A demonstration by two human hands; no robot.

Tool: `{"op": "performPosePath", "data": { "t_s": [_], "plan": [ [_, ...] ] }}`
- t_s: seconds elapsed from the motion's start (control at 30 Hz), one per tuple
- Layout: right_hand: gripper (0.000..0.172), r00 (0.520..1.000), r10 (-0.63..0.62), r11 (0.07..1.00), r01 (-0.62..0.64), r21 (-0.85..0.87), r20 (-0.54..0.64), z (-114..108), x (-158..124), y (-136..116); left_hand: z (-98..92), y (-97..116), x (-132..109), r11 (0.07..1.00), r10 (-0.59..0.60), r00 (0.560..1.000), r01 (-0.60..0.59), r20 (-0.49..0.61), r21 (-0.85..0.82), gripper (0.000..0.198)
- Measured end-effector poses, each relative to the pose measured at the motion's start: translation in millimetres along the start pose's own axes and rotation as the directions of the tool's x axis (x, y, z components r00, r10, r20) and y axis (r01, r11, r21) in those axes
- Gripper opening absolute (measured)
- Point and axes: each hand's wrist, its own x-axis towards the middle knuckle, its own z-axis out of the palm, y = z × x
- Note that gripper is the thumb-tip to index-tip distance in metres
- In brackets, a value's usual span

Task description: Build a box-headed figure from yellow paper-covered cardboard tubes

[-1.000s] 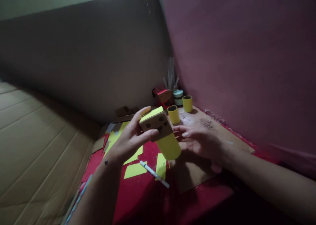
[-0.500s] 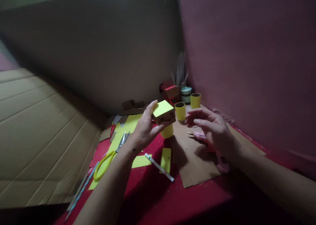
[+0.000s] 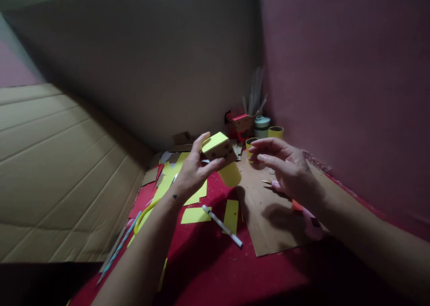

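My left hand (image 3: pixel 196 169) grips a small cardboard box figure (image 3: pixel 220 152) by its boxy head, which has a yellow paper top and dark marks on the front. A yellow cylinder (image 3: pixel 230 174) sits under the box; the figure is tilted, its lower end toward the right. My right hand (image 3: pixel 285 167) hovers to the right with fingers apart and nothing in them. Behind its fingertips stands a yellow tube (image 3: pixel 250 151), partly hidden. Below the right hand lies a pink glue gun (image 3: pixel 314 225) with a metal tip, on a brown cardboard sheet (image 3: pixel 265 230).
A white pen (image 3: pixel 223 226) lies across a yellow paper strip (image 3: pixel 231 212) on the red table. Yellow-handled scissors (image 3: pixel 144 214), paper scraps and a pencil (image 3: pixel 119 247) lie left. At the back stand another yellow tube (image 3: pixel 276 131), a red figure (image 3: pixel 241 124) and a teal jar (image 3: pixel 262 126).
The figure in my left hand has tipped, its yellow cylinder swinging right. My right hand now covers part of the nearer yellow tube. The whole view has shifted slightly.
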Motion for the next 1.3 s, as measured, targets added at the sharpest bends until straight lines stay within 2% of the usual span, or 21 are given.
{"op": "performPosePath", "data": {
  "t_s": [0.1,0.2,0.37,0.5,0.63,0.8,0.93,1.07,1.13,1.23,1.3],
  "plan": [
    [0.025,0.995,-0.089,0.995,0.087,-0.05,-0.043,-2.5,5.2,5.1,17.0,3.0,13.4,0.998,0.041,0.997,-0.039,0.062,-0.042,0.079],
    [0.034,0.989,-0.14,0.979,0.131,-0.154,-0.051,-7.3,12.4,8.1,34.9,-2.5,24.0,0.995,0.1,0.991,-0.1,0.084,-0.001,0.077],
    [0.045,0.987,-0.154,0.952,0.161,-0.262,0.046,-15.8,22.2,12.2,54.0,-14.0,27.0,0.987,0.115,0.984,-0.128,0.137,0.092,0.072],
    [0.045,0.966,-0.194,0.894,0.246,-0.374,0.169,-18.2,24.6,12.2,55.7,-18.5,26.0,0.985,0.147,0.978,-0.158,0.151,0.063,0.067],
    [0.041,0.91,-0.287,0.751,0.408,-0.519,0.3,-16.9,23.9,9.8,52.0,-18.3,27.3,0.98,0.171,0.972,-0.185,0.164,0.072,0.066],
    [0.047,0.895,-0.277,0.661,0.442,-0.606,0.351,-13.5,20.8,9.6,46.2,-18.8,26.1,0.997,0.078,0.974,-0.079,0.212,-0.004,0.099],
    [0.05,0.89,-0.309,0.632,0.456,-0.627,0.335,-12.0,18.7,10.4,42.8,-20.1,25.8,0.992,0.058,0.975,-0.032,0.217,-0.125,0.102],
    [0.059,0.901,-0.312,0.661,0.433,-0.613,0.301,-14.5,19.8,10.0,42.2,-18.1,26.1,0.978,0.01,0.981,0.031,0.194,-0.208,0.105],
    [0.065,0.927,-0.271,0.739,0.374,-0.561,0.261,-18.0,23.4,11.0,41.7,-17.5,25.9,0.966,-0.011,0.977,0.064,0.211,-0.249,0.109],
    [0.075,0.978,-0.067,0.899,0.146,-0.413,0.199,-24.9,32.1,14.8,40.0,-20.8,25.7,0.969,-0.031,0.965,0.094,0.262,-0.229,0.116],
    [0.087,0.971,0.096,0.953,-0.026,-0.3,0.219,-28.8,38.1,18.2,38.8,-26.0,26.3,0.977,-0.02,0.96,0.079,0.28,-0.199,0.114]
  ]
}}
